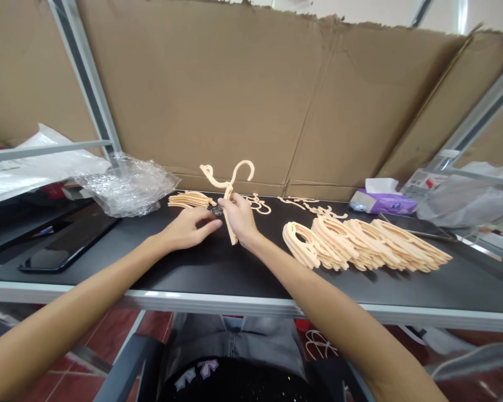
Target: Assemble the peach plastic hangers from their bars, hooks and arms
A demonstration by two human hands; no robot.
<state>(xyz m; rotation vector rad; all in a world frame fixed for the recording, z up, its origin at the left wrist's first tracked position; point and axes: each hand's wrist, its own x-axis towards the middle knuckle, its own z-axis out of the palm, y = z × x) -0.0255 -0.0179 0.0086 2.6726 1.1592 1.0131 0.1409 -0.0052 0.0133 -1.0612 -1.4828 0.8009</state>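
Observation:
My right hand is closed around a cream-coloured folding clothes hanger, held upright above the table. Its curved hook points up, and one arm sticks out to the left. My left hand is just left of the hanger, with its thumb apart from the fingers. The fingertips are at a small heap of dark little pieces, too small to make out. Behind the left hand lies a stack of cream hanger arms. Loose cream hooks lie behind the right hand.
Rows of cream hangers lie on the right of the black table. More loose pieces lie behind them, near a purple tissue box. On the left are a dark tablet and crumpled clear plastic. Cardboard walls the back.

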